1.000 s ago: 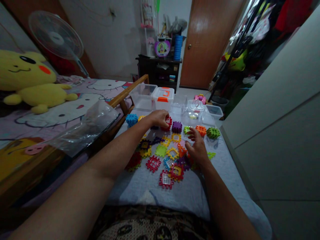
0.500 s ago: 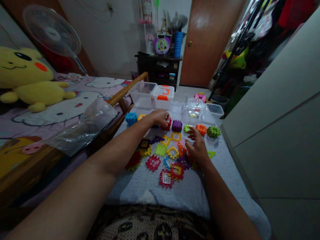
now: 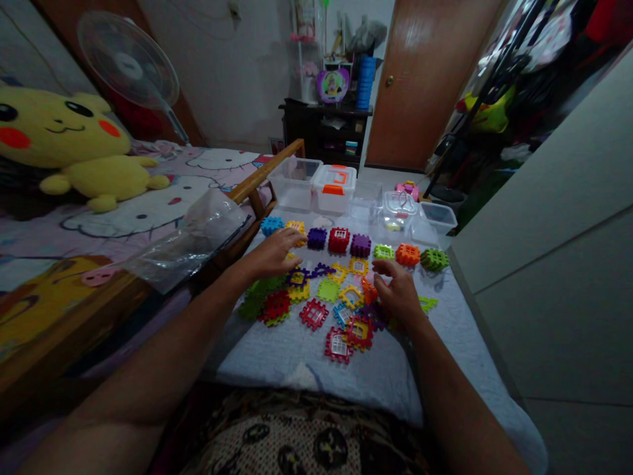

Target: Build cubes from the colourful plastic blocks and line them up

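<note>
A row of built cubes stands on the grey cloth point(image 3: 297, 356): blue cube point(image 3: 271, 225), purple cube point(image 3: 316, 237), red cube point(image 3: 339, 240), violet cube point(image 3: 361, 245), green cube point(image 3: 383, 251), orange cube point(image 3: 407, 254), lime cube point(image 3: 434, 259). Flat coloured waffle tiles point(image 3: 315, 314) lie scattered in front of them. My left hand point(image 3: 275, 254) hovers over the left tiles with fingers loosely spread, holding nothing. My right hand point(image 3: 397, 293) rests on the tiles at the right, fingers curled beside an orange tile point(image 3: 368, 290).
Clear plastic boxes point(image 3: 295, 181), one with an orange latch point(image 3: 335, 188), stand behind the cubes. A crumpled plastic bag point(image 3: 190, 241) lies on the wooden bed rail point(image 3: 257, 181) at left. A yellow plush toy point(image 3: 64, 145) and a fan point(image 3: 129, 63) are on the left. A grey cabinet point(image 3: 554, 251) rises at right.
My left hand let go of the red cube in the back row and drew back toward the left tiles. The right hand barely moved. The camera shifted slightly.
</note>
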`<action>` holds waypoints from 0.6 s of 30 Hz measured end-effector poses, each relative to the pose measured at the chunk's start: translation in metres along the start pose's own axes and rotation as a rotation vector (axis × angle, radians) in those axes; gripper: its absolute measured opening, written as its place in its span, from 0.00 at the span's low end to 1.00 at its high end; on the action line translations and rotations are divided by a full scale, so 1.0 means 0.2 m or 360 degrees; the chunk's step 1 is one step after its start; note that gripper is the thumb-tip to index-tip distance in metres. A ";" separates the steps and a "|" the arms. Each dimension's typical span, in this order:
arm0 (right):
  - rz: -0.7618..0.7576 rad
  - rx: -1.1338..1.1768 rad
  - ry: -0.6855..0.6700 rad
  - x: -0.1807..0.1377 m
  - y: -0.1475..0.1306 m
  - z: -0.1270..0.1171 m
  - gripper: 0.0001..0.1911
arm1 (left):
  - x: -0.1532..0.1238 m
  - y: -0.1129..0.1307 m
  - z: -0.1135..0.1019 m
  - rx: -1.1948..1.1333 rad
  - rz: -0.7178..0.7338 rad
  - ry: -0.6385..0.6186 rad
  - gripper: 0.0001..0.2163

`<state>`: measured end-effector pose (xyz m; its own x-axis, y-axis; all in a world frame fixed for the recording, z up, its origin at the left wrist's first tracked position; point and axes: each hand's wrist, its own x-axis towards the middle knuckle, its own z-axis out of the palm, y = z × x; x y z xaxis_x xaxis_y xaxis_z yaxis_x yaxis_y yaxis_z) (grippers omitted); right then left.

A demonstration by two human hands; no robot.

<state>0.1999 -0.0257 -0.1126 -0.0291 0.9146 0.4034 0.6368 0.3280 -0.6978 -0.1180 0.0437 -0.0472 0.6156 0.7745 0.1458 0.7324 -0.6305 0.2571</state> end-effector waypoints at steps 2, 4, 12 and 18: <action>-0.0055 -0.0068 -0.0081 0.00 -0.01 0.01 0.12 | -0.16 -0.04 0.03 -0.0069 -0.0086 -0.0003 0.19; -0.0123 -0.0137 -0.0170 -0.01 -0.02 0.01 0.09 | -0.30 -0.07 0.07 -0.0108 -0.0177 -0.0013 0.19; -0.0493 -0.0399 -0.0618 -0.02 -0.15 0.07 0.10 | -0.63 -0.04 0.20 -0.0272 -0.0498 0.0000 0.39; -0.0631 -0.0604 -0.0893 -0.02 -0.26 0.13 0.13 | -0.64 0.00 0.21 -0.0467 -0.0489 0.0021 0.37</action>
<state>0.1473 -0.0409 -0.0928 -0.6297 0.7622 0.1501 0.7145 0.6441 -0.2732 -0.1847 -0.0563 -0.1059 0.3766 0.9258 0.0316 0.7662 -0.3305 0.5510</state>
